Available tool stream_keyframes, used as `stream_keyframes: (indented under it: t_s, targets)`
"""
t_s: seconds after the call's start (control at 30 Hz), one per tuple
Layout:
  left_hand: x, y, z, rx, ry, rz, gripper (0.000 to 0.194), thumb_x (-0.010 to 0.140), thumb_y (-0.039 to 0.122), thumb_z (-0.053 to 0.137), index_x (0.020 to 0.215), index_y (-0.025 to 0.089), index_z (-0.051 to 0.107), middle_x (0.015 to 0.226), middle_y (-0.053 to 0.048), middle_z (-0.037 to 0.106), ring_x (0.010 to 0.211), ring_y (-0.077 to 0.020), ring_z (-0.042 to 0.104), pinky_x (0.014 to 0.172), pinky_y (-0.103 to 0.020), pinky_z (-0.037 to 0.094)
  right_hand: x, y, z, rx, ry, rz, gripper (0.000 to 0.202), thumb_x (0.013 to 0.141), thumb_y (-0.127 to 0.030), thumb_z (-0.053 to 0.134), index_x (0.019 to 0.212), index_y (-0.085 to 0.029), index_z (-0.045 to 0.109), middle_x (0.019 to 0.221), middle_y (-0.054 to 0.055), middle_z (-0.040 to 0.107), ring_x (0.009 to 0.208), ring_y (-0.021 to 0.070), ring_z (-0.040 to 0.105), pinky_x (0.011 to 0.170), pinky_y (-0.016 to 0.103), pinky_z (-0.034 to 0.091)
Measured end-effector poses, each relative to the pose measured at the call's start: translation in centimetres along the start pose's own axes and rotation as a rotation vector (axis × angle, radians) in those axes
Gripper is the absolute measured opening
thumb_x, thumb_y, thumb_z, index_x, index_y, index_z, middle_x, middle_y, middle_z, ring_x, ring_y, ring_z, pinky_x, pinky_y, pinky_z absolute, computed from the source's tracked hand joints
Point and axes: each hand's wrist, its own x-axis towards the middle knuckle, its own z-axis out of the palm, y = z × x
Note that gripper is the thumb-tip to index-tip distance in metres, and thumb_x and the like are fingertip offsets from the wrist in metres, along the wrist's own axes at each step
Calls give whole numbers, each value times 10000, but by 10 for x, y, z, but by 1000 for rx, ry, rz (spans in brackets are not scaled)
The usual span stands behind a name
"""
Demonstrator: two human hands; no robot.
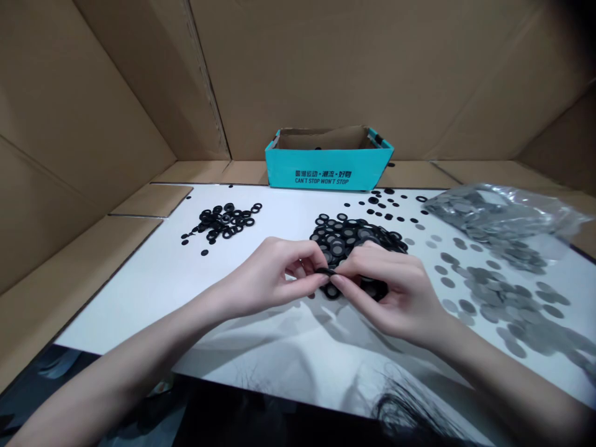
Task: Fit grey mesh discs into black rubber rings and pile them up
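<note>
So the left hand (272,273) and right hand (398,282) are both pinching one black ring (325,271) near the middle of the desk (153,292); it's edge-on, so can't really tell if there's a disc inside. Right behind is a heap of rings (342,241), lots with grey centres. Loose rings (226,218) sit toward the far left corner, grey discs (503,301) and a plastic bag (493,208) along the right edge, teal box (326,167) at the far edge.

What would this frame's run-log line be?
left hand: pinching black piece; right hand: pinching same piece; nearby: ring pile, grey discs; back: teal box
</note>
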Motion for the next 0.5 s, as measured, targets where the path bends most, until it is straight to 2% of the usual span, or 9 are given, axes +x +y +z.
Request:
stream_keyframes:
  t_s: [0.17, 0.33, 0.4, 0.5]
  targets:
    - [2, -4, 2, -116, 38, -78, 112, 854, 205, 637, 847, 93, 639, 666, -14, 646, 603, -95, 614, 568, -177, 470, 0, 4, 0, -73, -50, -45, 135, 880, -104, 600, 777, -191, 595, 629, -19, 629, 561, 100, 535, 589, 301, 360]
    - [3, -2, 3, -126, 133, 25, 123, 875, 215, 635, 881, 94, 655, 812, -28, 652, 710, -83, 593, 672, -181, 492, 4, 3, -5, -55, -46, 7, 121, 893, -139, 597, 786, -196, 599, 627, -22, 621, 562, 99, 538, 589, 278, 403]
    - [3, 0, 4, -96, 112, 51, 121, 901, 216, 604, 897, 100, 639, 839, -30, 651, 732, -89, 607, 685, -188, 497, 5, 1, -6, -52, -30, 9, 103, 897, -157, 594, 804, -200, 601, 647, -17, 640, 573, 103, 549, 592, 279, 409]
    - [2, 1, 7, -92, 58, 18, 127, 924, 233, 578, 912, 111, 613, 786, -17, 647, 691, -99, 631, 637, -197, 492, 4, 1, -6, -76, -21, -8, 119, 904, -137, 579, 806, -203, 588, 661, -15, 650, 581, 105, 550, 594, 288, 397]
